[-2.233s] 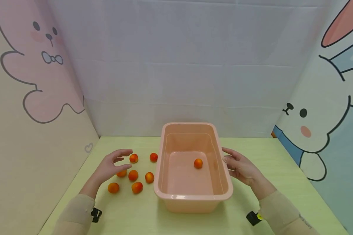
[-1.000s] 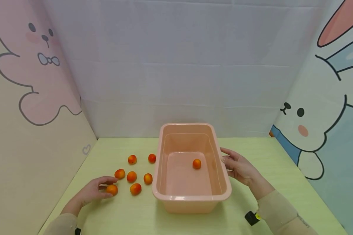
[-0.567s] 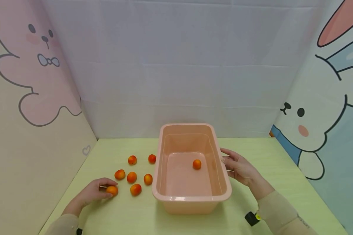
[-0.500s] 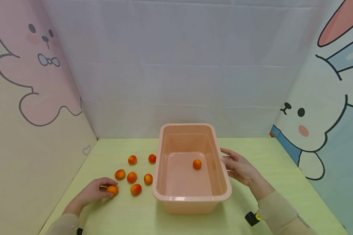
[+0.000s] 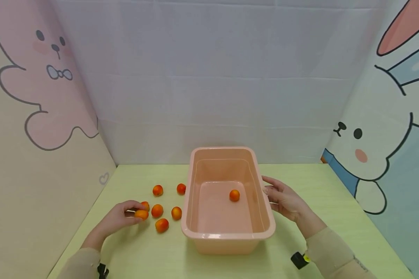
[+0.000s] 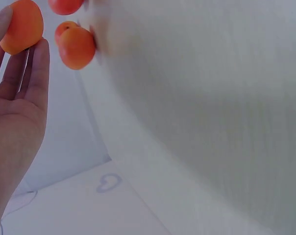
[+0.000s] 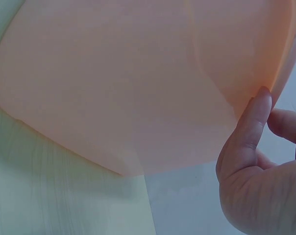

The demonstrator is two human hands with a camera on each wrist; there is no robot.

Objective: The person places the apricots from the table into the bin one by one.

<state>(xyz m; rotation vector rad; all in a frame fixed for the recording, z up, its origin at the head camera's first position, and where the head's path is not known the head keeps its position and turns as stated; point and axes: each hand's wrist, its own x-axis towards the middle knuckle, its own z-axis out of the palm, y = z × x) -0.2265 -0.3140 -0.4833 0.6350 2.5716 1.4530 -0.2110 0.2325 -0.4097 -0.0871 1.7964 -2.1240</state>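
My left hand (image 5: 120, 219) pinches a small orange fruit (image 5: 141, 215) between thumb and fingers, just left of the other loose fruits. In the left wrist view this held fruit (image 6: 23, 27) shows between thumb and fingertips, off the table. Behind it in the head view, another orange fruit (image 5: 146, 205) is partly hidden. A pale pink plastic basin (image 5: 228, 235) stands in the middle, with one orange fruit (image 5: 234, 195) on its floor. On its right side, my right hand (image 5: 286, 199) touches the outer wall near the rim, fingers relaxed; its fingertips (image 7: 263, 93) meet the basin in the right wrist view.
Several more orange-red fruits, among them one fruit (image 5: 162, 225) nearest the front, lie on the pale green table (image 5: 150, 259) left of the basin. A white cloth wall (image 5: 216, 89) stands behind, and cartoon-printed panels flank both sides.
My left hand came down to the front-left fruit, pinched it, and has since raised it and moved it rightward and away from me. The right hand and basin stay put.
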